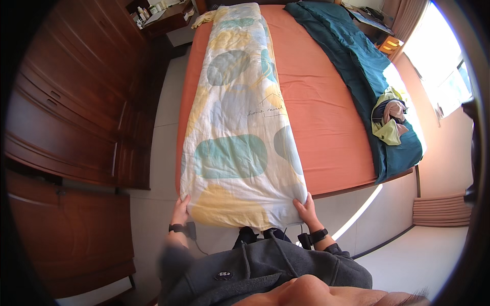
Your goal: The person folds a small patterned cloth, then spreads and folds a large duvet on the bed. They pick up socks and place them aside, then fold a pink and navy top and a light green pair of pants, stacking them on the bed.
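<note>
A long folded quilt (229,158), white with yellow, teal and grey patches, runs down the left part of the bed and over its near edge. At its near left corner my left hand (179,210) is closed on the edge, thumb on top. My right hand (306,209) grips the near right corner the same way, its fingers mostly hidden underneath. Between the hands, the quilt's near end hangs in front of me, off the mattress. Beneath it lies an orange fitted sheet (326,122), bare to the quilt's right.
A dark teal quilt (357,66) lies folded along the bed's right side, with crumpled clothes (390,117) on it. Brown wooden wardrobes (76,102) line the left. A bedside table (168,18) holds small bottles. A bright window (441,61) and a gathered curtain (441,210) are at right.
</note>
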The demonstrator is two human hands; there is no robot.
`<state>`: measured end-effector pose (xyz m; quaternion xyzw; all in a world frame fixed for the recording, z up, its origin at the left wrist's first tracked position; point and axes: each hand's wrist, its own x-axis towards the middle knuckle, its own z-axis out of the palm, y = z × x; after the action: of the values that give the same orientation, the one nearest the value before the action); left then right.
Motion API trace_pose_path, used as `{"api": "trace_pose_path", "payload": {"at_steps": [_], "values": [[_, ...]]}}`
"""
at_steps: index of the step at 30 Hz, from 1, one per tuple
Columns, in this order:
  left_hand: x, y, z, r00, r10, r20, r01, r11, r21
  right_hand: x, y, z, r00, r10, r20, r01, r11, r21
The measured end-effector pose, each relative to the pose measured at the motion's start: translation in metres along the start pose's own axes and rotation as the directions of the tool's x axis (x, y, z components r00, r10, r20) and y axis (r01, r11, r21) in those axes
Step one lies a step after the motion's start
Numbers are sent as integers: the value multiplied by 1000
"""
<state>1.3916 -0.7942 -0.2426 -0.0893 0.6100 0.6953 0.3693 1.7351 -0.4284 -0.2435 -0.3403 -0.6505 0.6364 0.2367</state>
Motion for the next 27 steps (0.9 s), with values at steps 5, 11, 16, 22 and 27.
{"api": "trace_pose_path", "payload": {"at_steps": [5,11,16,22,27], "values": [[26,-69,-22,976,-9,-216,97,912,399,34,96,11,823,538,181,-362,742,-564],[51,-84,-23,986,34,-163,61,835,547,70,124,19,907,400,128,-351,889,-293],[38,-65,-6,992,-120,-48,128,853,506,57,96,46,892,414,184,-437,893,108],[-26,-18,68,883,-259,392,255,965,64,42,21,67,606,580,545,-792,509,338],[-65,82,126,802,-75,593,223,958,-180,61,-123,34,711,642,287,-703,640,310]]}}
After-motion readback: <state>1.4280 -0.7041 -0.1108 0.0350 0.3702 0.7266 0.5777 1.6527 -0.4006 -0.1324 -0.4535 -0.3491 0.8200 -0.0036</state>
